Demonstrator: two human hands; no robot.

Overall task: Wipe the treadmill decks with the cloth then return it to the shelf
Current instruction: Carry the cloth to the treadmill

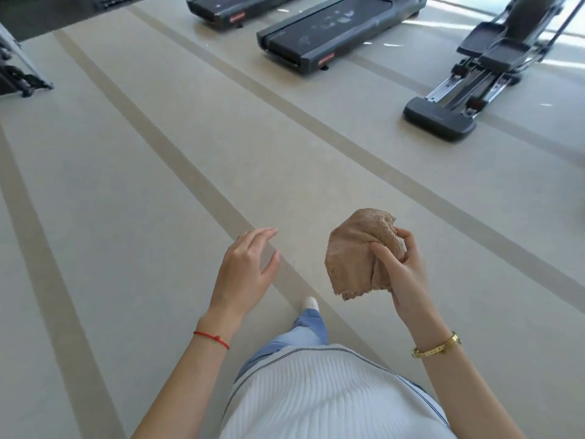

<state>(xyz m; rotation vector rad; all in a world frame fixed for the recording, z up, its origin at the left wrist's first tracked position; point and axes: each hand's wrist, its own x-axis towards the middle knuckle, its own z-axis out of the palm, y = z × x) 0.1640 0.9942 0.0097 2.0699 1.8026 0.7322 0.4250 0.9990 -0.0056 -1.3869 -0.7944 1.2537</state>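
A bunched tan cloth (pixel 354 255) hangs in my right hand (pixel 402 274), which grips it at waist height over the floor. My left hand (pixel 247 267) is held out beside it, empty, with the fingers spread. Two black treadmills lie far ahead at the top of the view: the nearer deck (pixel 329 30) shows pale smudges on its belt, and the other deck (pixel 221 7) stands to its left. No shelf is in view.
A grey elliptical trainer (pixel 468 90) stands at the top right. Another machine's frame (pixel 19 74) is at the far left edge. Beige floor with darker stripes (pixel 190 172) stretches between me and the treadmills. My leg and white shoe (pixel 311 304) step forward.
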